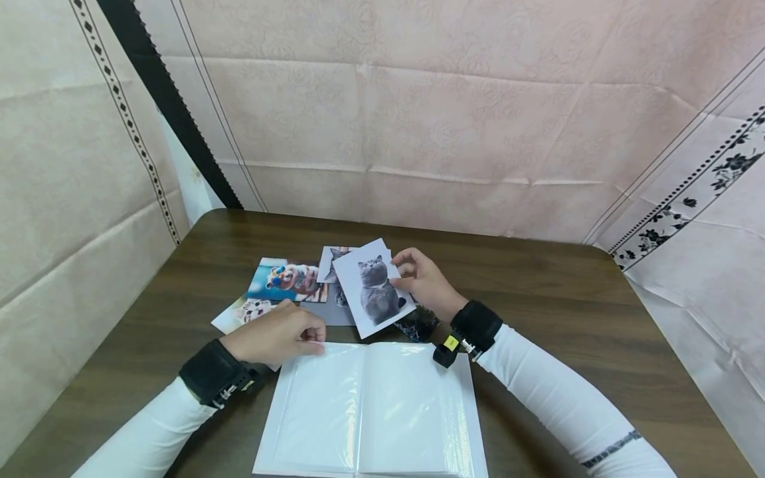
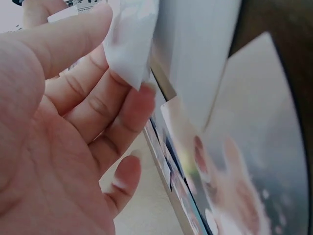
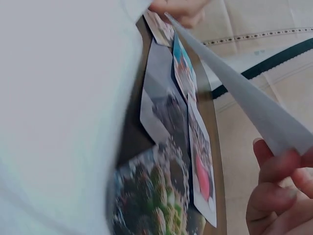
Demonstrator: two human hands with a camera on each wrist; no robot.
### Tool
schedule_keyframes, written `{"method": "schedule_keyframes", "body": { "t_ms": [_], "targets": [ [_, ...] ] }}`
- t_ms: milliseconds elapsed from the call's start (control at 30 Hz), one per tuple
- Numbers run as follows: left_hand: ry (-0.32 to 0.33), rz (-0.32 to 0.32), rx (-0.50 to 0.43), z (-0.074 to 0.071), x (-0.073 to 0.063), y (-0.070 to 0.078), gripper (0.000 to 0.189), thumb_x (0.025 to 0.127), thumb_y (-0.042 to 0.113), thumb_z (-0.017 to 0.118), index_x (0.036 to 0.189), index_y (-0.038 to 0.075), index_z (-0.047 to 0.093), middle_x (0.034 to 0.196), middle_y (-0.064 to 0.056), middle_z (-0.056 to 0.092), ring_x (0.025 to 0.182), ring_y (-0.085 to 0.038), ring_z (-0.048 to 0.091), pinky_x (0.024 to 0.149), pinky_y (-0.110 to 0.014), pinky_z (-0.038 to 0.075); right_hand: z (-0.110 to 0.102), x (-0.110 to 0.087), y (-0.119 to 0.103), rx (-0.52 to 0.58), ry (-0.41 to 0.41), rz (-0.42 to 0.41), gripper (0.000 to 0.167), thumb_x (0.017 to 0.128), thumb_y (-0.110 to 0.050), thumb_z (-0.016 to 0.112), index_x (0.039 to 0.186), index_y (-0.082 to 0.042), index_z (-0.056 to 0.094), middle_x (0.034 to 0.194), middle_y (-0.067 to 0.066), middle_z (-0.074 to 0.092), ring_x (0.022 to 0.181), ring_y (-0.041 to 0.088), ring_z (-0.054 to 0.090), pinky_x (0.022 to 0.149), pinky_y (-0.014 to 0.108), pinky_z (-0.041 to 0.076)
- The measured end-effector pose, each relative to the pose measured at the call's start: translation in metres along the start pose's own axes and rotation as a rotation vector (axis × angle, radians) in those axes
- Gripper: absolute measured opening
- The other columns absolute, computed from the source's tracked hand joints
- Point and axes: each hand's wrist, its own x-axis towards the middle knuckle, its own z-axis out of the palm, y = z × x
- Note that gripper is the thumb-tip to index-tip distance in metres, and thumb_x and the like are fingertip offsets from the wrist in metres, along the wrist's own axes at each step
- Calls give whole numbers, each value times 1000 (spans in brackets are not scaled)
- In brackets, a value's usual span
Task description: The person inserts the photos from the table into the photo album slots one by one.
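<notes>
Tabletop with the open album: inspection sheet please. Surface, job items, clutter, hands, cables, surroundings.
Surface: brown wood-grain table.
Job's things: album lies open, clear pockets on both pages; grey-cat picture held up beyond it; loose pictures lie overlapping on the table, partly hidden by the hands and the cat picture.
Clutter: nothing seen.
Left hand: left hand pinches the clear sleeve at the left page's far edge.
Right hand: right hand holds the cat picture by its right edge.
Wrists: black band on each.
Cables: nothing seen.
Surroundings: pale patterned cloth behind and at the sides; dark toothed-edge strip at left.
</notes>
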Motion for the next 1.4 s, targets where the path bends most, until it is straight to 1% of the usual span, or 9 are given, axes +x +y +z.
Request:
{"method": "schedule_keyframes", "body": {
  "t_ms": [100,233,333,467,633,867,1067,1200,1400],
  "targets": [
    [-10,-8,-11,-2,-1,-1,11,93,28,74,84,29,70,69,15,56,66,-2,51,61,-21,42,5,-1,-1,50,-22,26,44,96,-3,66,134,-15,46,103,8,63,84,20,57,59,25,41],
    [-55,-50,-51,-5,-3,-2,9,94,28,73,86,29,69,70,13,55,68,-4,54,62,-22,46,8,-2,-1,75,-59,18,52,96,-2,66,142,-13,45,92,3,61,78,18,56,63,25,44],
    [-85,-53,-88,-7,-4,-2,6,96,27,71,90,29,69,74,12,56,72,-5,57,66,-23,48,11,-3,-2,55,-52,5,36,97,-4,66,132,-6,56,85,0,59,79,18,53,69,24,45],
    [-102,-1,-142,-10,-4,-3,5,99,24,67,94,25,69,80,11,60,77,-6,58,71,-23,49,14,-2,-3,8,-18,4,12,99,-12,65,109,-4,64,81,0,55,82,19,52,73,26,44],
    [-100,31,-159,-11,-4,-4,8,101,22,64,97,24,70,85,10,63,80,-5,58,73,-22,51,18,-1,-3,-11,-12,25,15,102,-18,63,106,-5,69,86,2,53,88,21,51,76,29,41],
    [-96,-2,-135,-11,-5,-5,5,99,24,66,95,25,69,82,10,60,78,-6,57,72,-23,49,21,2,-3,6,-12,43,17,104,-22,59,106,-8,68,87,1,52,88,23,50,75,30,41],
    [-105,-35,-133,-12,-4,-5,4,96,28,71,94,24,70,81,10,59,77,-6,57,71,-23,49,20,4,-1,30,-96,37,17,105,-20,57,95,-7,62,75,3,47,78,35,48,68,32,41],
    [-109,-23,-141,-14,-5,-6,4,97,24,69,100,24,72,86,10,65,80,-6,59,74,-23,52,21,7,0,29,-153,51,17,104,-18,58,92,-7,63,74,3,48,75,28,48,68,31,42],
    [-107,-4,-155,-15,-5,-8,10,100,19,65,105,23,74,93,10,68,84,-5,60,78,-23,53,23,8,2,2,-188,51,17,104,-17,58,95,-5,65,75,3,48,74,23,48,68,30,42]
  ]
}}
